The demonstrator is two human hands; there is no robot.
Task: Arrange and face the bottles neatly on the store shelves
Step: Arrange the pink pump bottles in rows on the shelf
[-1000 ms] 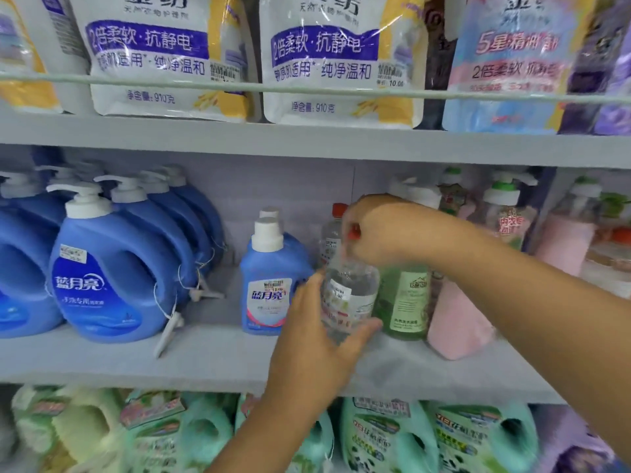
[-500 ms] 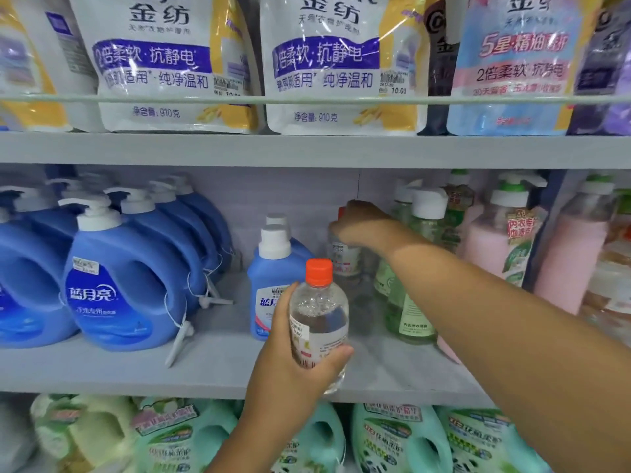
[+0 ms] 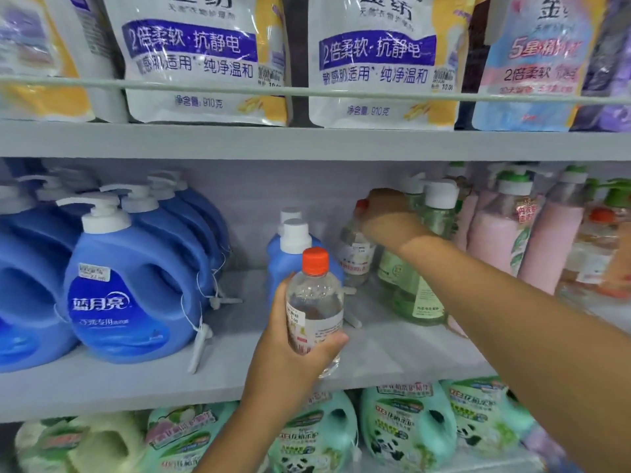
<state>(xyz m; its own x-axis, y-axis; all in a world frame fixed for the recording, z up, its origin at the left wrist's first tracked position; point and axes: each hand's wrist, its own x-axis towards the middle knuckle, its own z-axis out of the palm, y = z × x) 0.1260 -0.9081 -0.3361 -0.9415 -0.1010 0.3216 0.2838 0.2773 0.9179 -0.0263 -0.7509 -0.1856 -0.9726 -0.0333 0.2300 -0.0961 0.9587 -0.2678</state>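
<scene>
Head view: we note the left hand (image 3: 290,339) wrapped around a clear plastic bottle with an orange cap (image 3: 314,303), thumb across the lower label, fingers behind it. The bottle stands upright, long axis vertical, cap up, its label turned partly leftward; it sits just above the front of the grey middle shelf (image 3: 136,380). The right hand (image 3: 387,215) reaches to the back, fingers curled over the top of a second clear orange-capped bottle (image 3: 355,254), also upright, standing on the shelf. So we count two clear bottles. Beside them stand two small blue white-capped bottles (image 3: 290,254), one behind the other. Large blue pump jugs (image 3: 133,291) fill the left; the row is too overlapped to count. Right: green and pink pump bottles (image 3: 495,240). Two white refill pouches (image 3: 201,56) sit above.
</scene>
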